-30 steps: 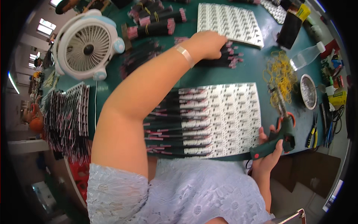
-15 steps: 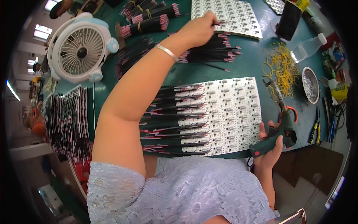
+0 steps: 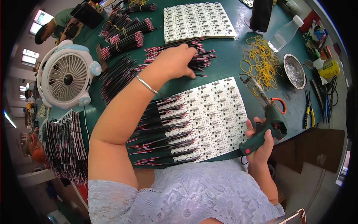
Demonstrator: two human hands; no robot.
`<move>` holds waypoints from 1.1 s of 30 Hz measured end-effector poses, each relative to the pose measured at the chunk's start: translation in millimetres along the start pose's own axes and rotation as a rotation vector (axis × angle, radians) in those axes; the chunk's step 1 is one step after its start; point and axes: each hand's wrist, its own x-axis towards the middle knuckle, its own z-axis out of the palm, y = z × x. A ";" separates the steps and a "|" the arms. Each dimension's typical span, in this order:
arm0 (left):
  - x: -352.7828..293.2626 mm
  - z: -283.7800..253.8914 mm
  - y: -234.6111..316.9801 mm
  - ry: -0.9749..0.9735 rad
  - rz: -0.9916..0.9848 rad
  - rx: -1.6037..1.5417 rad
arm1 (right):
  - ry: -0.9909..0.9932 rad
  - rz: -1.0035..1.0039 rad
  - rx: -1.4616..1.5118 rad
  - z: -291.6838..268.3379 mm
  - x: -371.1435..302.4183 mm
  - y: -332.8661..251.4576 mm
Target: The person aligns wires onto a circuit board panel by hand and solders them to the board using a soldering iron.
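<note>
Two hands split the work: the left hand [image 3: 178, 59] closes on loose red-and-black wires [image 3: 203, 56] far on the green surface [image 3: 223, 63], the right hand [image 3: 261, 140] clamps a soldering gun [image 3: 266, 117]; next, seemingly, a wire to the circuit panel [image 3: 212, 112].

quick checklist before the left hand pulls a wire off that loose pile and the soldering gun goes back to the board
1. Left hand on the loose pile of black and red wires: ok, fingers rest on it.
2. One single wire separated: cannot tell, the hand hides it.
3. Soldering gun gripped in the right hand: ok.
4. Gun tip off the white circuit board panel: ok, it points away beside the panel's right edge.
5. Free rows on the panel: ok, its right part carries no wires.
6. Yellow rubber bands away from the tip: not ok, they lie right by it.
</note>
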 end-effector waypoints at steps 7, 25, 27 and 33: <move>14.8 11.6 -21.9 0.155 0.013 0.039 | 0.015 -0.005 0.024 -2.1 -0.8 -0.6; -52.1 -37.6 -26.8 0.768 0.119 -0.986 | 0.077 0.031 0.035 -6.4 -1.5 0.2; -57.4 -31.9 -24.5 0.845 0.271 -1.035 | 0.048 0.027 0.026 -4.6 -1.2 -0.2; -50.1 11.9 -26.5 0.740 0.126 -1.368 | 0.024 -0.006 0.009 -4.2 -1.2 2.2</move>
